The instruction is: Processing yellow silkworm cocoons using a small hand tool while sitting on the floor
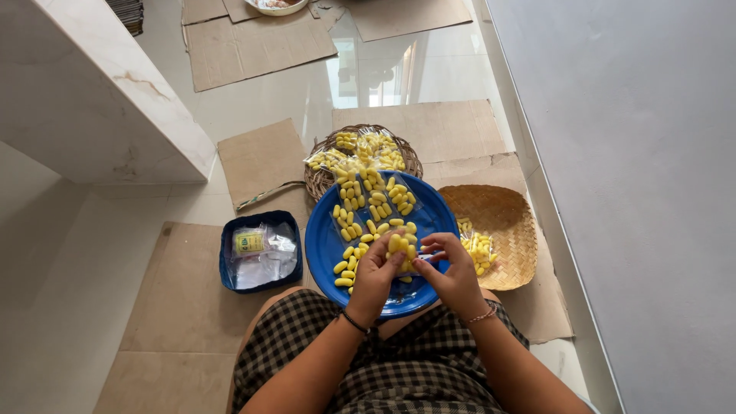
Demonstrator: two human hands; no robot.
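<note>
Head view | left hand (373, 270), right hand (452, 268) both pinching one candy packet (402, 247) | one blue plate (322, 245) | two baskets

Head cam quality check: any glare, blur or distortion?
Head view: bright window glare on the glossy floor; mild wide-angle bowing at the edges; hands, the left hand and right hand, and the yellow pieces on the blue plate stay sharp; soft, even daylight.

A small clear packet of yellow pieces (402, 247) is sitting between the fingertips of the left hand (373, 277) and right hand (454, 277). More filled clear packets (360, 153) are lying in the round wicker basket (318, 180). Empty clear bags with a yellow-green label (250, 243) are resting in the blue box (227, 264). Another filled packet (477, 249) is lying on the flat woven tray (506, 222).
</note>
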